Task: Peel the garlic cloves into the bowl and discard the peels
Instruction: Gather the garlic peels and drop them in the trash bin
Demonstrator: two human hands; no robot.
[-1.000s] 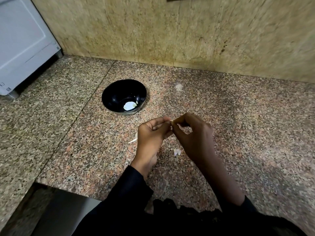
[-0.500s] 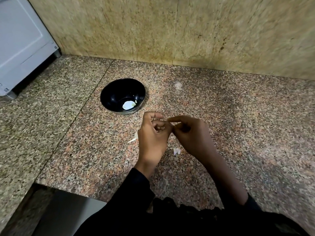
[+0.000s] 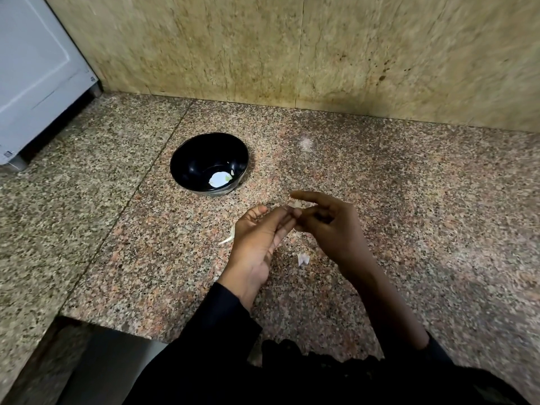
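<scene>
A black bowl [image 3: 187,150] stands on the granite counter [image 3: 409,200], left of and beyond my hands; a white peeled garlic piece [image 3: 218,179] lies in its bottom. My left hand [image 3: 257,244] is held with straight fingers, their tips meeting my right hand [image 3: 330,226]. A small pale garlic clove [image 3: 295,204] shows between the right hand's outstretched index finger and its lower fingers, which pinch it. Most of the clove is hidden.
Loose peel scraps lie on the counter: one white scrap [image 3: 303,259] between my wrists, a thin strip [image 3: 228,238] just left of my left hand. A white appliance [image 3: 35,68] stands at the far left. The counter's front edge [image 3: 102,324] steps down at lower left.
My left hand has gone from curled fingers on the clove to straight fingers. The right hand's index finger has stretched out. The view has shifted slightly.
</scene>
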